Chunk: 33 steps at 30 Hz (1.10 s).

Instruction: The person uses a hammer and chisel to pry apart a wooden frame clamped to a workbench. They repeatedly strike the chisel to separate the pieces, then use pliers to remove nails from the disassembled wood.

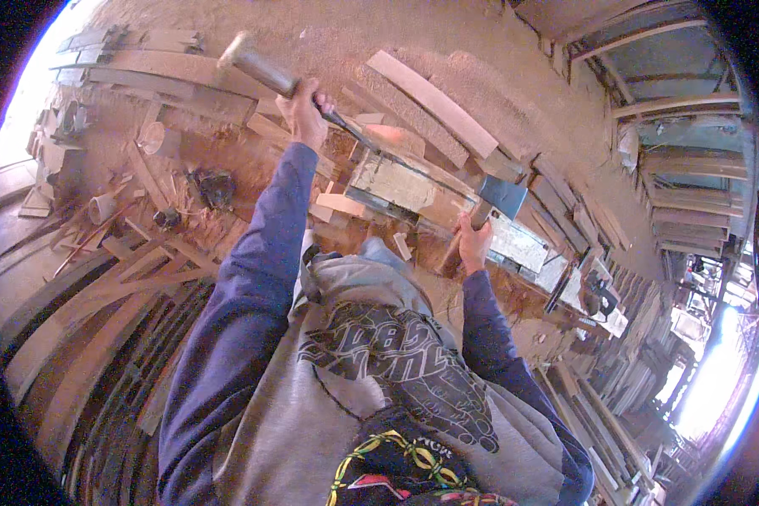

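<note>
My left hand (306, 114) is closed round a long chisel (261, 69). Its thick wooden handle points up and left, and its dark metal shaft slants down to the right toward a pale timber piece (396, 184). Where the chisel's tip meets the wood is hard to make out. My right hand (476, 244) wraps the wooden handle of a hatchet-like tool (504, 198), whose broad blue-grey head lies over the timber's right part. Both hands are in front of me, the left one farther away.
Several loose boards (434, 101) lie on the sawdust-covered ground beyond the timber. A black-and-white power tool (600, 291) rests at the right. Curved planks (101, 337) are stacked at the lower left, near a dark bundle (212, 189). More timber (691, 194) stands at the upper right.
</note>
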{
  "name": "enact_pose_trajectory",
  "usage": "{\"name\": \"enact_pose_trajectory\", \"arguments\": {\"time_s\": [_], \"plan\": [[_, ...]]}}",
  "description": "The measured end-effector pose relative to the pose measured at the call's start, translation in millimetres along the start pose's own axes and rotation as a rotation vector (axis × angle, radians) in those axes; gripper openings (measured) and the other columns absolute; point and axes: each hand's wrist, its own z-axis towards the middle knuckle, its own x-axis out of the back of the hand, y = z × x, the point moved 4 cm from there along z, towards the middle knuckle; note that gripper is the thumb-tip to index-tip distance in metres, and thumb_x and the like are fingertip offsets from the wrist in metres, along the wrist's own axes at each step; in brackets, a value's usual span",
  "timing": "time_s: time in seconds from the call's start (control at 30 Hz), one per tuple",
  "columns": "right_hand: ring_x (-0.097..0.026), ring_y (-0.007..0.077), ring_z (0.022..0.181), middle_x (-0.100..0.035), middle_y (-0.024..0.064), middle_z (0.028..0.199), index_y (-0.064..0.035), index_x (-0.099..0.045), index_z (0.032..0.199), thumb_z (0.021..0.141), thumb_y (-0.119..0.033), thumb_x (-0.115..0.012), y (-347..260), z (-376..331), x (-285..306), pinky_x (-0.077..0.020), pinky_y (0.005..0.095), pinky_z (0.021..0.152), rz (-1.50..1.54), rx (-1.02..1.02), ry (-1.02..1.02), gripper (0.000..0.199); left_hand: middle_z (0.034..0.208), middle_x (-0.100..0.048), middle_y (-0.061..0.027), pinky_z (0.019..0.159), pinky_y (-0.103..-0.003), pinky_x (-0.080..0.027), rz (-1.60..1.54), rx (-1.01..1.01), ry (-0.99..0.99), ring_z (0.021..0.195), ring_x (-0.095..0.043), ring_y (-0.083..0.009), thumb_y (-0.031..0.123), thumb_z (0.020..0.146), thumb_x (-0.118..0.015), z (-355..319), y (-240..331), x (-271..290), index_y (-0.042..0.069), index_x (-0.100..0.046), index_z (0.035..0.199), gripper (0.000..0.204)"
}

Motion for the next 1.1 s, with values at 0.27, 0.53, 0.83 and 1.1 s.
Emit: {"name": "enact_pose_trajectory", "arguments": {"time_s": [0.27,0.53,0.83,1.1], "plan": [[-0.059,0.0135,0.056,-0.061,0.0044,0.07,-0.0038,-0.057,0.095,0.092,-0.023,-0.066,29.3,5.8,-10.2,-0.0475,0.0285,0.052,0.092,0.056,0.161,0.022,0.055,-0.041,-0.0019,0.044,-0.034,-0.036,0.023,0.022,0.24,0.043,-0.039,-0.0153,0.015,0.081,-0.062,41.9,-4.2,47.3,0.011,-0.044,0.08,0.018],[-0.06,0.0158,0.057,-0.06,0.0056,0.07,-0.0037,-0.054,0.096,0.092,-0.027,-0.065,37.3,6.0,-12.6,-0.0491,0.0304,0.053,0.175,-0.032,0.189,0.026,0.06,-0.046,-0.0016,0.041,-0.031,-0.036,0.138,-0.004,0.207,0.045,-0.044,-0.0133,0.011,0.083,-0.064,51.3,-9.3,22.0,0.009,-0.044,0.086,0.021],[-0.06,0.016,0.056,-0.06,0.0064,0.066,-0.0031,-0.054,0.098,0.092,-0.028,-0.066,37.5,5.1,-11.3,-0.0479,0.0302,0.051,0.122,-0.084,0.231,0.028,0.071,-0.06,-0.0014,0.043,-0.027,-0.038,0.734,-0.236,-0.117,0.052,-0.051,-0.0103,0.018,0.089,-0.067,-20.9,-38.4,-86.8,0.007,-0.06,0.088,0.014],[-0.059,0.0156,0.053,-0.061,0.0056,0.066,-0.0039,-0.056,0.096,0.094,-0.027,-0.063,44.7,6.6,-13.4,-0.047,0.03,0.051,0.124,0.015,0.3,0.024,0.106,-0.066,-0.0169,0.075,-0.042,-0.053,0.327,-0.209,0.546,0.081,-0.065,-0.0304,0.033,0.09,-0.065,67.2,-11.0,51.2,-0.004,-0.054,0.115,0.046]]}}
